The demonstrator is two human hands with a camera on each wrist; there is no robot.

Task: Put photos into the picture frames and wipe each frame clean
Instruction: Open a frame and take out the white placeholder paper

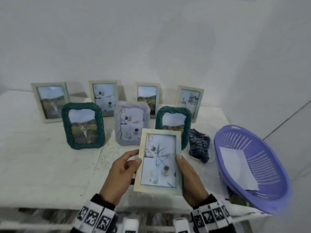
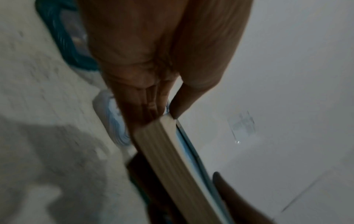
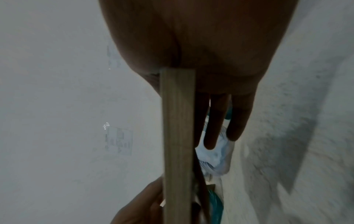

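A pale wooden picture frame [image 1: 159,161] with a photo inside is held upright above the table's near edge. Blue scribble marks show on its glass. My left hand [image 1: 123,170] grips its left edge, thumb on the front. My right hand [image 1: 188,175] grips its right edge, thumb on the front and fingers behind. In the wrist views the frame's edge [image 2: 168,159] [image 3: 178,136] runs between thumb and fingers. A dark checked cloth [image 1: 199,144] lies on the table right of the frame.
Several filled frames stand at the back: pale ones [image 1: 50,101] in the rear row, two green [image 1: 82,125] [image 1: 174,123] and a lilac one [image 1: 131,123] in front. A purple basket [image 1: 252,167] holding a white sheet [image 1: 239,167] overhangs the table [image 1: 42,165] at right.
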